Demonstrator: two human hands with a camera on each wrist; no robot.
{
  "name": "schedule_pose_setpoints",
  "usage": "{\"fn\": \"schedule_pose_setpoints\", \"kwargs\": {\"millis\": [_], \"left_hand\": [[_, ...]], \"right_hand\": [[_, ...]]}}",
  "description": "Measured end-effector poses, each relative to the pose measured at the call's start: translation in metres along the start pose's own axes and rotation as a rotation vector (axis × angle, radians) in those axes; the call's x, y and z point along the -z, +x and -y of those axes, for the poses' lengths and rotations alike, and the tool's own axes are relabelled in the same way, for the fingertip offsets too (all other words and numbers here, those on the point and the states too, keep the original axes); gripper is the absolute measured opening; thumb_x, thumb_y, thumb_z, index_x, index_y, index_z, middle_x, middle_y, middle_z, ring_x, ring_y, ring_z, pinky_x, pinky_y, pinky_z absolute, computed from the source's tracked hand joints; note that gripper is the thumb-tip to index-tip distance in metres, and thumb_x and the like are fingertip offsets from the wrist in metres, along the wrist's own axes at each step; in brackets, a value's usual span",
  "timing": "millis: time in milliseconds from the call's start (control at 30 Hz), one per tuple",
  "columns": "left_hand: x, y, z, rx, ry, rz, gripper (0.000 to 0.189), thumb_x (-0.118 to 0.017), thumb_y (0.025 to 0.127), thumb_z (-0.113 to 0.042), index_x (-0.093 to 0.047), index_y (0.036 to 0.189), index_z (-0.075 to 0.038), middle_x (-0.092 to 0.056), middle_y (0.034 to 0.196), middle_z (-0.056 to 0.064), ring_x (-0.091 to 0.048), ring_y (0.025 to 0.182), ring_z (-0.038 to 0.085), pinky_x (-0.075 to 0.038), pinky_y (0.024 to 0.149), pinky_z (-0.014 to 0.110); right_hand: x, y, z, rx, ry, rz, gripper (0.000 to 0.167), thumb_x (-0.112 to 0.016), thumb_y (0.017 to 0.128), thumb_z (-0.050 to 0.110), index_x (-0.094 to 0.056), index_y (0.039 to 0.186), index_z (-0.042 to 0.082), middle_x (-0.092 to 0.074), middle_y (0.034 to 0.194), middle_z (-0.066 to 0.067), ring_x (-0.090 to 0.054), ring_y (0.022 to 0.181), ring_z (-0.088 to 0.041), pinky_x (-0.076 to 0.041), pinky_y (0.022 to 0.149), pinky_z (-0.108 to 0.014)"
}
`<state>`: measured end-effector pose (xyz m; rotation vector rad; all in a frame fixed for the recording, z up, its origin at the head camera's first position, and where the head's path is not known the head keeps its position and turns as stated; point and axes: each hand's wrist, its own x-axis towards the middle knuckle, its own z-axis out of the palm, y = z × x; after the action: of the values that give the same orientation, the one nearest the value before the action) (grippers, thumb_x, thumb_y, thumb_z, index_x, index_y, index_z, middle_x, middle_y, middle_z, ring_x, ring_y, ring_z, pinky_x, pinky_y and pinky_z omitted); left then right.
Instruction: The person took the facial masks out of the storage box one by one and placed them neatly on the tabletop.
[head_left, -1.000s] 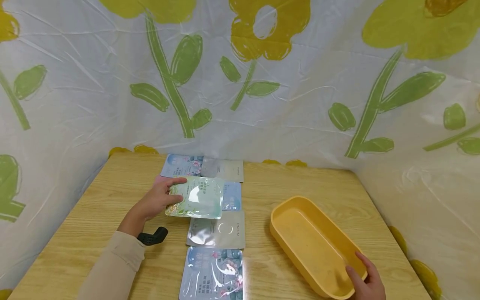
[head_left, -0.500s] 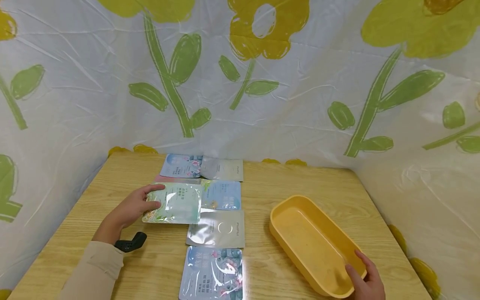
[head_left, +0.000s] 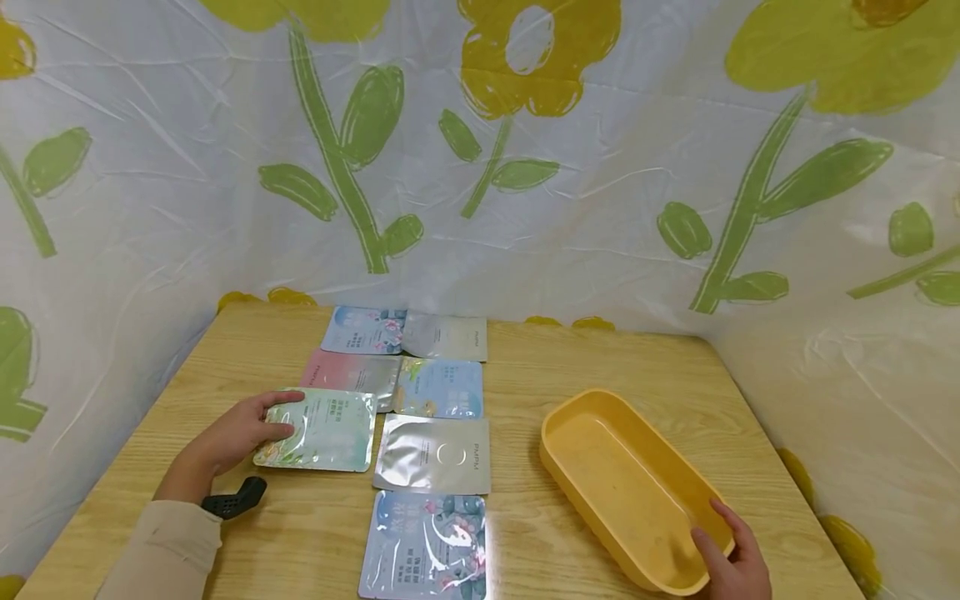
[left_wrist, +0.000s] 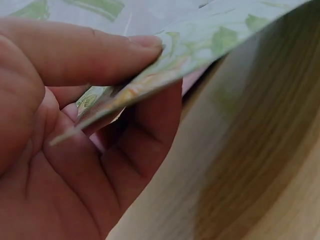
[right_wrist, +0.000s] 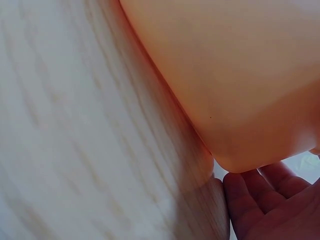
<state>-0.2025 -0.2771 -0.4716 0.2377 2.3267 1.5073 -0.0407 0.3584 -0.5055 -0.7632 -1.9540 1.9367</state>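
My left hand [head_left: 240,433] pinches the left end of a pale green face mask packet [head_left: 330,433], thumb on top and fingers curled beneath. In the left wrist view the packet [left_wrist: 200,50] is tilted, with wood surface visible below. Just beyond it, a pink and silver packet [head_left: 352,372] is partly covered. To its right lie a blue packet [head_left: 446,390] and a silver-grey packet [head_left: 435,454]. My right hand [head_left: 735,558] holds the near end of a yellow oblong bin [head_left: 592,492], thumb inside the rim; in the right wrist view its fingers [right_wrist: 260,195] touch the outer wall.
A blue floral packet [head_left: 423,546] lies nearest me on the wooden table [head_left: 517,467]. At the back are another blue floral packet [head_left: 365,331] and a grey one [head_left: 446,337]. A flower-printed cloth [head_left: 585,250] encloses the table's back and sides.
My left hand has carried the green packet left and toward me, away from over the other packets, uncovering the blue and pink ones. The right hand and bin have stayed put.
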Motion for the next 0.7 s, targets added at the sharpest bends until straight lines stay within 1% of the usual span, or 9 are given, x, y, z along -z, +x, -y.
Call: {"fn": "schedule_pose_setpoints", "kwargs": {"millis": [67,133,200,300,400,533,633,700], "left_hand": [[0.000,-0.001,0.003,-0.002,-0.010,0.010,0.061,-0.065,0.097,-0.011,-0.037,0.148,0.007,-0.052,0.119,0.019,-0.050,0.075,0.013,-0.046,0.067,0.027],[0.000,-0.001,0.006,-0.010,-0.040,0.029,0.061,-0.065,0.097,-0.010,-0.036,0.148,0.009,-0.054,0.122,0.020,-0.055,0.090,0.014,-0.050,0.073,0.028],[-0.001,0.000,0.009,-0.017,-0.072,0.048,0.061,-0.064,0.097,-0.009,-0.035,0.147,0.012,-0.055,0.125,0.021,-0.058,0.097,0.014,-0.052,0.077,0.029],[0.000,0.002,0.011,-0.012,-0.127,0.080,0.062,-0.063,0.097,-0.005,-0.031,0.146,0.015,-0.057,0.123,0.021,-0.061,0.097,0.014,-0.054,0.077,0.031],[-0.001,0.003,0.013,-0.008,-0.150,0.097,0.062,-0.062,0.097,-0.003,-0.029,0.146,0.017,-0.059,0.121,0.019,-0.062,0.094,0.013,-0.055,0.077,0.031],[-0.003,0.003,0.014,-0.007,-0.114,0.089,0.062,-0.063,0.096,-0.003,-0.032,0.145,0.016,-0.059,0.119,0.018,-0.062,0.091,0.014,-0.054,0.075,0.031],[-0.005,0.003,0.014,0.000,-0.085,0.076,0.060,-0.063,0.095,-0.004,-0.034,0.145,0.015,-0.059,0.119,0.021,-0.062,0.088,0.017,-0.054,0.074,0.031],[-0.007,0.003,0.014,0.004,-0.071,0.067,0.060,-0.064,0.095,-0.004,-0.036,0.145,0.014,-0.056,0.122,0.022,-0.061,0.088,0.019,-0.053,0.074,0.030]], "right_hand": [[0.000,0.000,0.000,0.006,0.007,0.004,0.044,-0.068,0.094,0.002,-0.062,0.129,0.030,-0.060,0.098,0.027,-0.060,0.081,0.005,-0.055,0.060,-0.021],[0.000,-0.001,0.000,0.025,0.023,0.009,0.044,-0.068,0.094,0.002,-0.064,0.127,0.030,-0.061,0.098,0.026,-0.060,0.081,0.004,-0.054,0.060,-0.021],[0.000,-0.001,-0.001,0.042,0.045,0.021,0.044,-0.069,0.093,0.002,-0.066,0.124,0.032,-0.062,0.098,0.024,-0.060,0.081,0.003,-0.055,0.060,-0.021],[0.001,-0.002,-0.001,0.060,0.073,0.035,0.044,-0.070,0.092,0.000,-0.068,0.120,0.034,-0.062,0.097,0.022,-0.061,0.081,0.001,-0.055,0.059,-0.022],[0.001,-0.002,-0.002,0.065,0.094,0.044,0.046,-0.068,0.092,-0.003,-0.068,0.118,0.035,-0.063,0.097,0.021,-0.062,0.080,0.000,-0.055,0.058,-0.023],[0.000,-0.002,-0.001,0.072,0.104,0.048,0.047,-0.067,0.092,-0.004,-0.069,0.117,0.035,-0.063,0.097,0.021,-0.062,0.080,0.001,-0.055,0.057,-0.023],[0.000,-0.002,-0.001,0.066,0.100,0.047,0.047,-0.066,0.093,-0.004,-0.069,0.115,0.037,-0.063,0.095,0.021,-0.062,0.079,0.001,-0.055,0.057,-0.023],[0.000,-0.001,-0.001,0.057,0.098,0.042,0.047,-0.066,0.093,-0.005,-0.069,0.114,0.038,-0.063,0.094,0.021,-0.062,0.078,0.001,-0.055,0.056,-0.023]]}}
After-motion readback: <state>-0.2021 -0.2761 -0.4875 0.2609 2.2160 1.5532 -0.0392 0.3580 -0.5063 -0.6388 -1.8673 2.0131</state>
